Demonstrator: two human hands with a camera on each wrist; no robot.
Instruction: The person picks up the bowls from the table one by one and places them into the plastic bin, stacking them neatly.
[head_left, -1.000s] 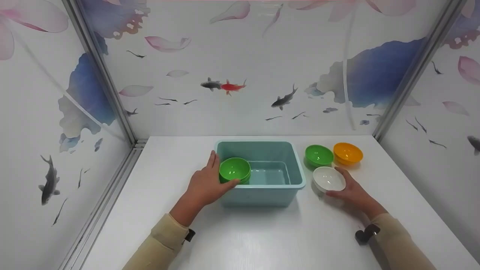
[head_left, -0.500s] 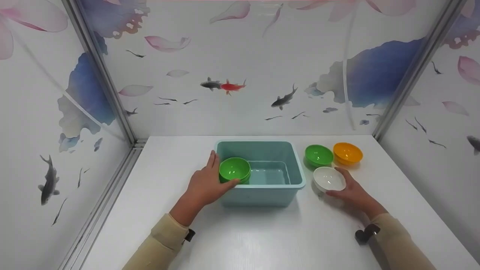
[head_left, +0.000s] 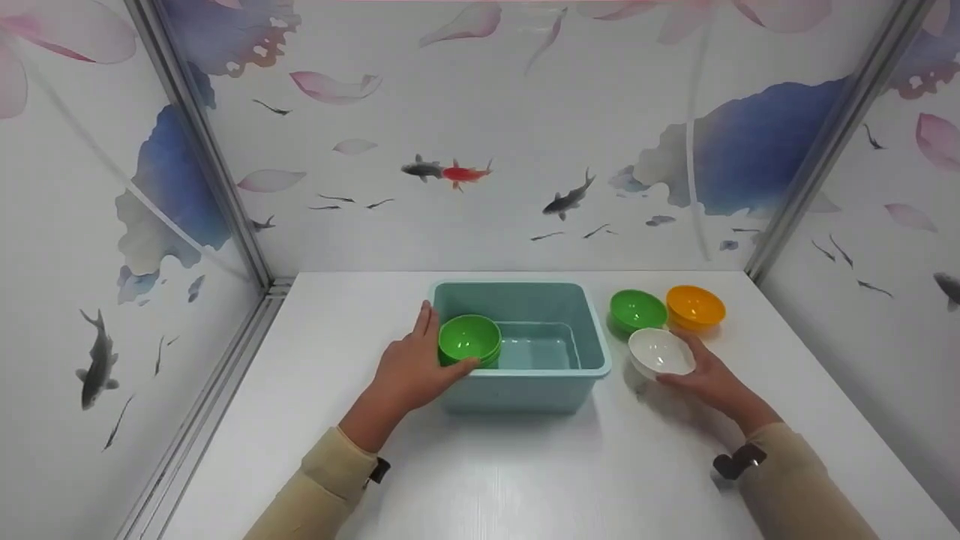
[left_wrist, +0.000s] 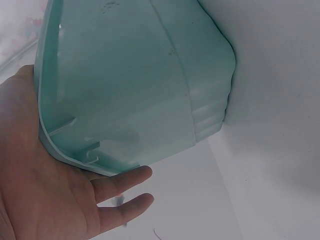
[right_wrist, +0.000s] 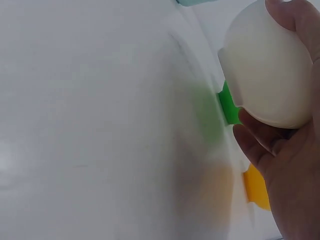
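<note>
My left hand (head_left: 411,371) rests against the near left corner of a pale teal plastic basin (head_left: 525,394), thumb over the front rim. In the left wrist view, two straight fingers (left_wrist: 125,210) extend past the basin's side. Inside the basin, at its left end, sits a stack of green bowls (head_left: 469,339). My right hand (head_left: 712,379) holds a white bowl (head_left: 660,354) by its right side, just off the table and slightly tilted. The right wrist view shows its pale underside (right_wrist: 270,65), with fingertips beneath the edge.
Behind the white bowl, a green bowl (head_left: 638,311) and an orange bowl (head_left: 696,307) stand close together on the white table (head_left: 495,480). Patterned panels (head_left: 480,112) enclose the back and both sides.
My right hand has raised the white bowl slightly and shifted it a little back and to the right. My left hand and the basin have not moved.
</note>
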